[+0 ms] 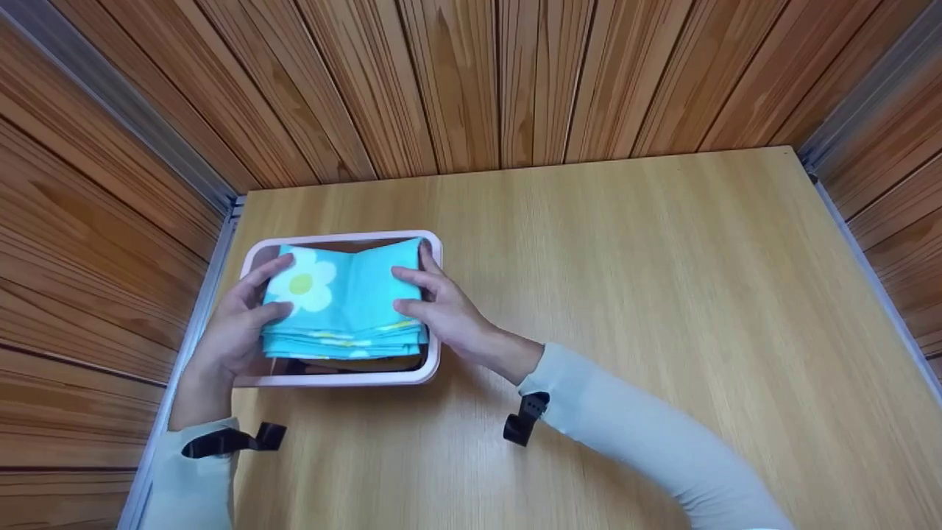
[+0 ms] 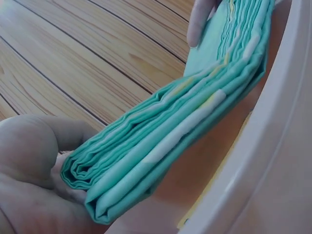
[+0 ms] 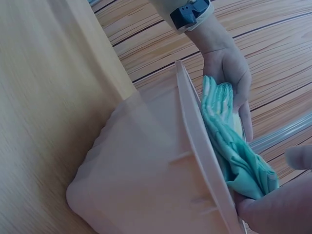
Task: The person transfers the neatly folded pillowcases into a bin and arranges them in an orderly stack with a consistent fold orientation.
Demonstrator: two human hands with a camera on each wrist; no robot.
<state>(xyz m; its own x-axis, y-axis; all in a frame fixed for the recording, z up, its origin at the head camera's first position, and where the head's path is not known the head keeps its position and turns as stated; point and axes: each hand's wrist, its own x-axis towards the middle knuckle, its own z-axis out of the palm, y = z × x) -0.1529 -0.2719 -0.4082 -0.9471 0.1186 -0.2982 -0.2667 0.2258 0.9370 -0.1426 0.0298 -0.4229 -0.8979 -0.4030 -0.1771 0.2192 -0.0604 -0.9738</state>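
Observation:
A folded turquoise cloth (image 1: 360, 294) with a white, yellow-centred flower lies in many layers across the mouth of a pale pink plastic bin (image 1: 338, 379). My left hand (image 1: 239, 320) grips its left end, thumb and fingers on the top and side. On the other end my right hand (image 1: 452, 313) holds it, with thumb and fingers spread over the edge. From the left wrist view, the stacked folds of the cloth (image 2: 146, 141) show above the bin's rim (image 2: 243, 161). The right wrist view shows the cloth (image 3: 234, 146) sagging in the middle at the rim.
The bin stands at the left of a light wooden table (image 1: 625, 309). Something dark and yellowish (image 1: 368, 364) lies inside the bin under the cloth, mostly hidden. Wood-panelled walls (image 1: 456, 81) rise behind and at both sides, with metal rails (image 1: 191, 324) along the table's edges.

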